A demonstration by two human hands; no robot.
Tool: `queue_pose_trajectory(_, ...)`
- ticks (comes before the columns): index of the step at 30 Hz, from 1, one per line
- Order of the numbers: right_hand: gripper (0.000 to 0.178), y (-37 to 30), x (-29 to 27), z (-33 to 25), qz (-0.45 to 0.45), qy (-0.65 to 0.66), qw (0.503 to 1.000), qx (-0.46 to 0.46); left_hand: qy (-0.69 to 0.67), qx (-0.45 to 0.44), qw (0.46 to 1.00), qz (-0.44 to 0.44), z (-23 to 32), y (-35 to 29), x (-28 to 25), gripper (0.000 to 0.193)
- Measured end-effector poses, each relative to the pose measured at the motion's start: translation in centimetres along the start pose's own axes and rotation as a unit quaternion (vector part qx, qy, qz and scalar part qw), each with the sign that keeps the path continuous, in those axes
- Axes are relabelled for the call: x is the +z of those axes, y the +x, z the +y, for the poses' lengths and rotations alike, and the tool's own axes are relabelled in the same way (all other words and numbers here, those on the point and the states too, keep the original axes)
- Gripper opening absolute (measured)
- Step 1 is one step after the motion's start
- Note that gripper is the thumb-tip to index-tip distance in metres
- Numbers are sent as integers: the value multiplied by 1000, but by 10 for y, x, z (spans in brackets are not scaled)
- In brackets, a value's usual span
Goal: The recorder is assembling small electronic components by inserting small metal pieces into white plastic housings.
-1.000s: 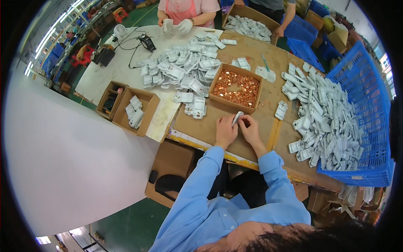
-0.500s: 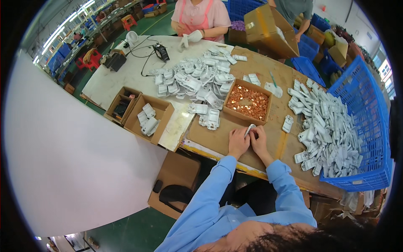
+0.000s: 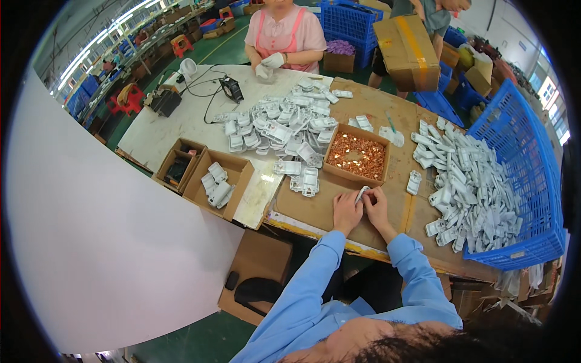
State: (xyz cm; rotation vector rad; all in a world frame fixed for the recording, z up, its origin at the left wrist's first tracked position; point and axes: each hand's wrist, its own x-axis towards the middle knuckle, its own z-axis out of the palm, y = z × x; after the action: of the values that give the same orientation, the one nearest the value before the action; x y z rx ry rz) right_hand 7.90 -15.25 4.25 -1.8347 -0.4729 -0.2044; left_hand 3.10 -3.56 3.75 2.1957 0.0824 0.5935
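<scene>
A white plastic housing (image 3: pixel 362 193) is held on edge between my two hands, just in front of a cardboard box (image 3: pixel 356 176) of small copper-coloured metal pieces. My left hand (image 3: pixel 347 210) grips its left side, fingers curled. The fingers of my right hand (image 3: pixel 377 207) pinch it from the other side near the top. My fingers hide much of the part. Left of the box, a few similar white housings (image 3: pixel 309 180) lie on the cardboard table cover, and a single one (image 3: pixel 414 182) lies to the right.
A big heap of white housings (image 3: pixel 475 187) spills from a tipped blue crate (image 3: pixel 532 181) at right. Another heap (image 3: pixel 278 124) covers the table's middle. Open cardboard boxes (image 3: pixel 243 184) stand at left. Across the table is a gloved person (image 3: pixel 284 42); another carries a carton (image 3: pixel 408 54).
My hands stay together on the housing with only slight finger movement. The whole view has shifted a little. At the back, the person's carton has turned and moved right.
</scene>
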Motion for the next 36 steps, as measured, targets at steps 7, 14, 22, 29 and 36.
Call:
queue_pose_trajectory(7, 6, -2, 0, 9, 8, 8, 1000, 17, 5, 5, 1000, -8, 5, 1, -3, 29)
queue_pose_trajectory(14, 5, -2, -1, 7, 14, -3, 1000, 4, 13, 19, 1000, 0, 6, 1, -3, 29)
queue_pose_trajectory(22, 6, -2, -1, -3, 15, -12, 1000, 5, 20, 17, 1000, -4, 6, 0, -2, 28)
queue_pose_trajectory(29, 7, -2, -1, 10, 7, -3, 1000, 14, 20, 12, 1000, -13, 3, 0, 1, 27)
queue_pose_trajectory(36, 22, -1, 2, 11, 38, 95, 992, 75, 13, 3, 1000, -20, 0, -1, 0, 26)
